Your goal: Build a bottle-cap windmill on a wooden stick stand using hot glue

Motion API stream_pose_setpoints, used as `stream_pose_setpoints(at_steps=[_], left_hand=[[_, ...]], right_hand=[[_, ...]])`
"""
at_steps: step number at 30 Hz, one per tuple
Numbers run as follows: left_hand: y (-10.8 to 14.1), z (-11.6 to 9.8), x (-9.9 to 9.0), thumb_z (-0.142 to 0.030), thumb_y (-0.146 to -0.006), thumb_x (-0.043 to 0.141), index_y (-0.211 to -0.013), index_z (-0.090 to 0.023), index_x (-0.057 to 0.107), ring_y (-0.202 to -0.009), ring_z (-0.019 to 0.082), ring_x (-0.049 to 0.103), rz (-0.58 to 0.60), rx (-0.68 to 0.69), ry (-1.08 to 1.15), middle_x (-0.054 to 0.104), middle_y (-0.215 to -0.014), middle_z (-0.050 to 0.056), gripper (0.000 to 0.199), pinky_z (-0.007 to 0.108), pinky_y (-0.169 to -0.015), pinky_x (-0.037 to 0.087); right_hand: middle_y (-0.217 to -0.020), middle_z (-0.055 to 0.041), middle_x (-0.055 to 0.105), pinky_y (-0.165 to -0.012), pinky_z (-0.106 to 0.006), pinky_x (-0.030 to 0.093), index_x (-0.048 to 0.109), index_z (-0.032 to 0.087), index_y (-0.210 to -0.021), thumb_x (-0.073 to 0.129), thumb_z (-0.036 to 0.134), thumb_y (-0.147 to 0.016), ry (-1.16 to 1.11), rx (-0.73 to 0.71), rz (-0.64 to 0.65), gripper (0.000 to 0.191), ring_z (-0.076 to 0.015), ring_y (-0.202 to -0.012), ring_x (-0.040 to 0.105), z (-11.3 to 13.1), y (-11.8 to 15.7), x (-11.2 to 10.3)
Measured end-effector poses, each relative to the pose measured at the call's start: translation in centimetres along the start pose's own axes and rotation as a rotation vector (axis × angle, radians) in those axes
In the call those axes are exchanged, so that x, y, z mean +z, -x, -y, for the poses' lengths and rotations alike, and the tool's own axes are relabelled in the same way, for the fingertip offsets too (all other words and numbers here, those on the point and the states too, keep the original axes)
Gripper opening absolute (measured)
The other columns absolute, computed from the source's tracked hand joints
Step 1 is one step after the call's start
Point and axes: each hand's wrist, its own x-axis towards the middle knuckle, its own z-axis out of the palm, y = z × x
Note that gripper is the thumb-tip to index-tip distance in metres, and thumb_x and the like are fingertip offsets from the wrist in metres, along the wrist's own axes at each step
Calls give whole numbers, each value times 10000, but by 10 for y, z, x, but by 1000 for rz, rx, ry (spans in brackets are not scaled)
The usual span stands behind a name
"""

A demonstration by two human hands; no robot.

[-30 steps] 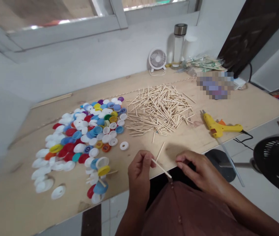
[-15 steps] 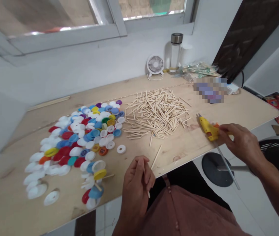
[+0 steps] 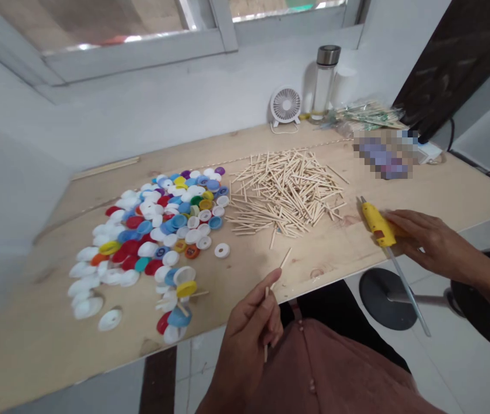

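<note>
My left hand [image 3: 256, 328] is closed round a short wooden stick [image 3: 266, 293] near the table's front edge, the stick's lower end poking out below the fingers. Another stick [image 3: 287, 257] lies just beyond the fingertips. At the right, my right hand [image 3: 426, 241] has its fingers round the handle of a yellow hot glue gun [image 3: 374, 221], its nozzle pointing away over the tabletop. A long clear glue stick [image 3: 406, 287] sticks out of the gun's back, past the table edge. A large pile of cut wooden sticks [image 3: 290, 192] lies between the hands, farther back.
Many coloured bottle caps [image 3: 159, 233] spread over the left of the wooden table [image 3: 245, 270]. Several caps joined with sticks [image 3: 178, 305] stand near the front edge. A small white fan [image 3: 287, 105], a glass bottle [image 3: 323, 86] and bagged sticks [image 3: 370, 115] stand along the back.
The view has shifted, moving the scene slightly right. My right hand has gone from a fingertip pinch to lying over the glue gun's handle. My left thumb and finger have moved along the stick.
</note>
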Motion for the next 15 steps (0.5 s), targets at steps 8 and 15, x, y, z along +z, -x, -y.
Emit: stream_pose_setpoints(at_steps=[8, 15], left_hand=[[-8, 6, -11, -484, -837, 587, -1121, -134, 634, -385, 57, 275, -18, 52, -208, 365, -452, -85, 452, 205, -390, 181], [-14, 7, -20, -474, -817, 610, -1189, -160, 598, -436, 64, 266, -70, 159, -274, 349, -504, -84, 487, 195, -418, 221]], right_hand=[[-1294, -184, 564, -948, -440, 430, 528, 158, -1273, 516, 196, -788, 43, 66, 63, 487, -319, -1148, 555, -2, -13, 2], [-1204, -157, 599, -770, -355, 505, 539, 199, -1129, 511, 155, -737, 41, 166, 49, 396, -263, -942, 637, 6, -16, -8]])
